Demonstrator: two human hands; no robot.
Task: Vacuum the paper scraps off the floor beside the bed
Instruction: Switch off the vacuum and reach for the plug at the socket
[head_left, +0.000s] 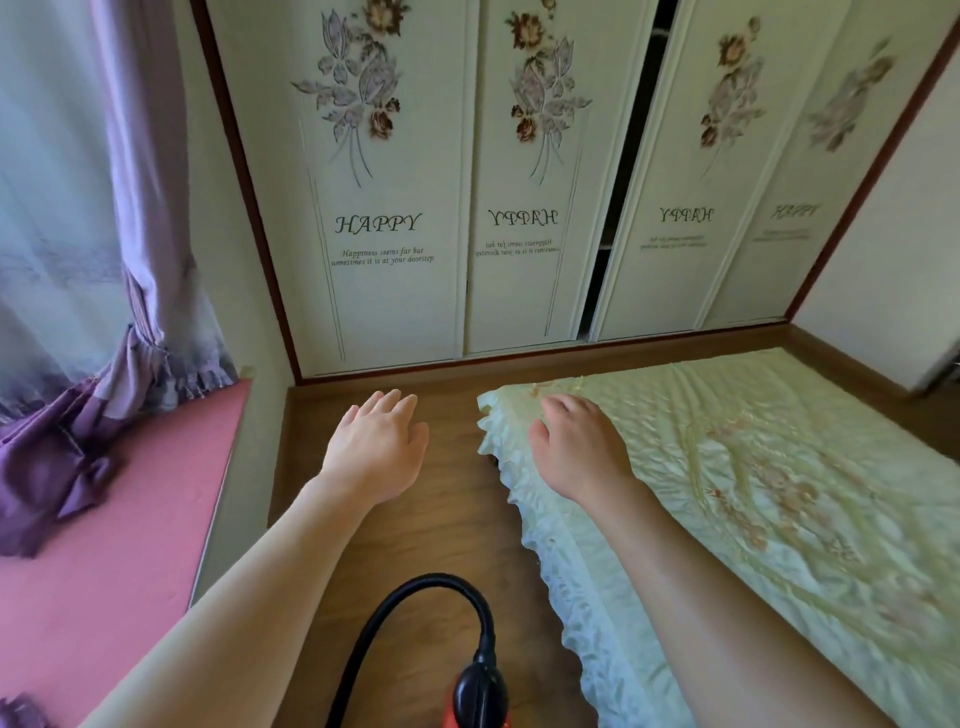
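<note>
Well, both my hands are stretched out ahead of me, palms down, and neither has hold of anything. My left hand (376, 449) hangs over the wooden floor (441, 525) with the fingers nearly straight and close together. My right hand (579, 449) is over the near corner of the bed (769, 499), fingers loosely spread and a little bent; I cannot tell whether it touches the cover or only hovers above it. Between my forearms, at the bottom edge of the view, sits the vacuum (480, 719); only a sliver of its red body shows, with a black coupling on top. Its black hose (415, 590) rises from that coupling, away from me, arches over to my left and drops back down out of view at the bottom. The strip of floor runs lengthwise from me to the wardrobe doors (395, 291), with the frilled edge of the pale green bed cover along its right side and a pink window ledge (130, 530) on its left. The doors carry flower prints and the word HAPPY, and a dark gap stands open between two of them. A purple curtain (83, 270) is gathered over the ledge
</note>
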